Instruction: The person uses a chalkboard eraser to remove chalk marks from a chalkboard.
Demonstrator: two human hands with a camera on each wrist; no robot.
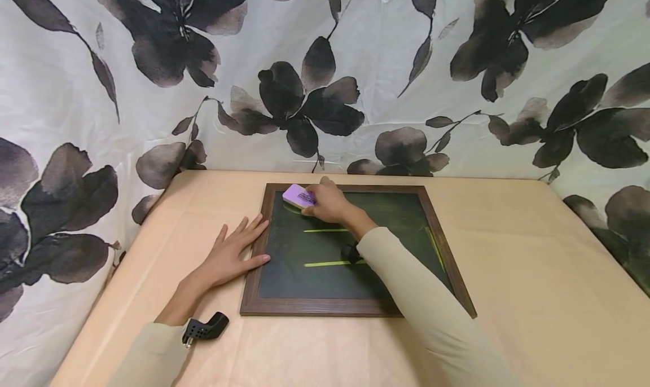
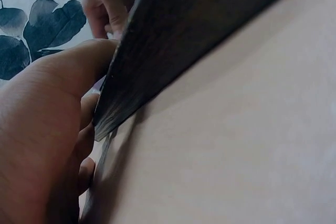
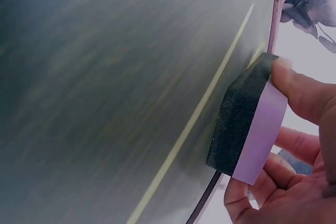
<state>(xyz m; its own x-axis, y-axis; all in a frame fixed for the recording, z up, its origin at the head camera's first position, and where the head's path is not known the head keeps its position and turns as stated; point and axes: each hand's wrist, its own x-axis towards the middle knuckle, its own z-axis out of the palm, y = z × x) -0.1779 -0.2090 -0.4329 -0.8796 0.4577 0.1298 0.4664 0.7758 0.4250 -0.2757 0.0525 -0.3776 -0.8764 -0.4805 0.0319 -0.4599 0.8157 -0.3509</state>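
Note:
A chalkboard [image 1: 284,280] in a brown wooden frame lies on the table. Near its top left corner, my right hand [image 1: 330,201] grips a purple board eraser [image 1: 298,196] between thumb and fingers. The right wrist view shows the eraser's dark felt side [image 3: 239,116] turned toward the board. My left hand [image 1: 233,254] rests with spread, straight fingers, their tips on the left side of the frame. Yellow chalk lines, an upper one [image 1: 325,230], a lower one [image 1: 330,264] and a slanted one [image 1: 435,249] at the right, mark the board; my right forearm hides part of it.
A peach-coloured cover [image 1: 528,274] spreads over the table around the board. Behind it hangs a white cloth [image 1: 386,54] with dark flowers. A black wrist camera [image 1: 205,326] sits at my left wrist. Faint yellow chalk smears show on the board's upper part.

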